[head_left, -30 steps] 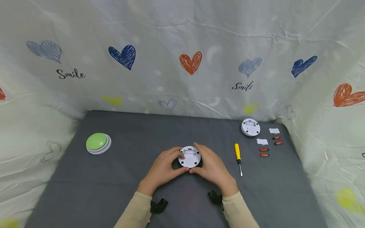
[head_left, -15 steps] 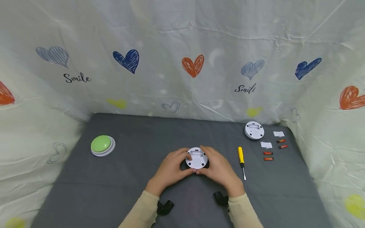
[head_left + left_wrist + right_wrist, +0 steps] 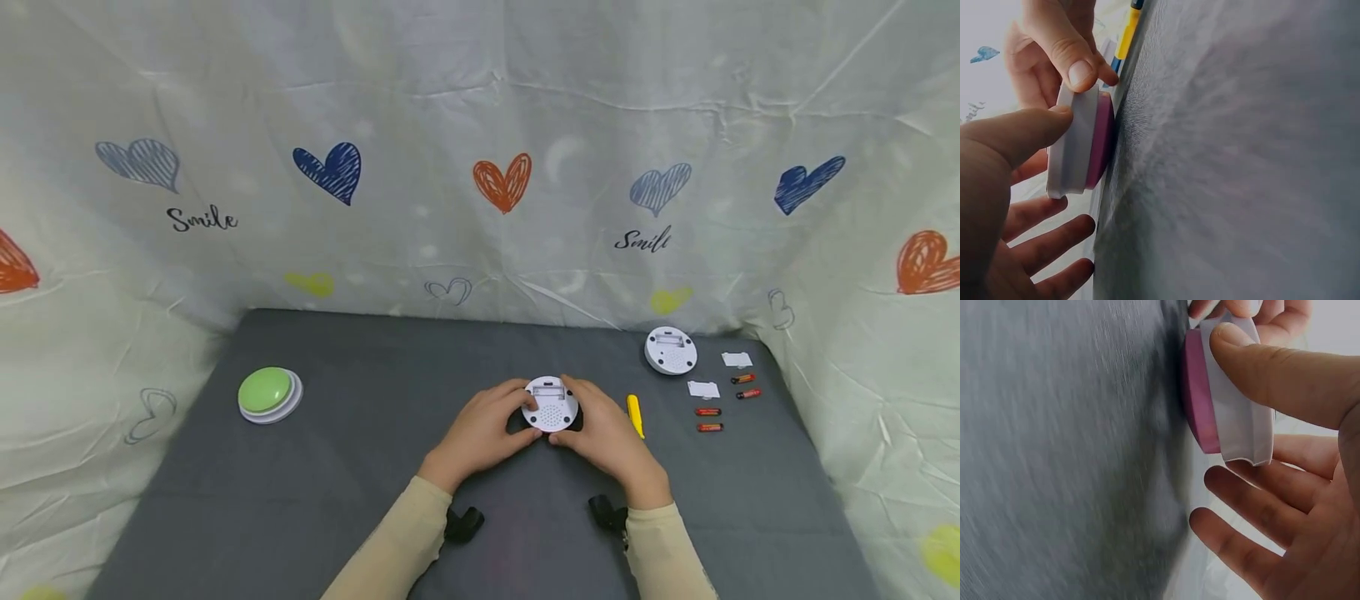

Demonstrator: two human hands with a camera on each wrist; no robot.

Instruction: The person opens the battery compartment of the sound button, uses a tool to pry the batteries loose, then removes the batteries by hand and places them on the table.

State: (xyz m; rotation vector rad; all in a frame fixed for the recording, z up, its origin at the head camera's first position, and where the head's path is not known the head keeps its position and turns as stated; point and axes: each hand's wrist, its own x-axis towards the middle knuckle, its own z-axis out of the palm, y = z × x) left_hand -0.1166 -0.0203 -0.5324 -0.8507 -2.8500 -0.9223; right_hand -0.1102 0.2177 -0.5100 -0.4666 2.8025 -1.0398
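Note:
A round white push-button unit (image 3: 553,415) is turned upside down, its battery compartment bare and facing up. Its pink dome (image 3: 1102,140) points down toward the cloth in the left wrist view. My left hand (image 3: 483,432) grips the unit's left side, thumb on the near rim and index finger on the top face. My right hand (image 3: 609,440) holds the right side between thumb and fingers. Just beyond the right hand lies a screwdriver; only its yellow handle (image 3: 635,414) shows in the head view, the shaft being hidden.
At back right sits a second upturned white unit (image 3: 671,351) beside two white battery covers (image 3: 703,389) (image 3: 737,360) and several red batteries (image 3: 708,412). A green-domed button (image 3: 266,390) stands at the left. Grey cloth (image 3: 360,500) covers the table; a printed curtain (image 3: 420,108) hangs behind.
Both hands have carried the push-button unit to the right and slightly away, closer to the screwdriver, whose shaft is now covered by the right hand. The head view has shifted a little.

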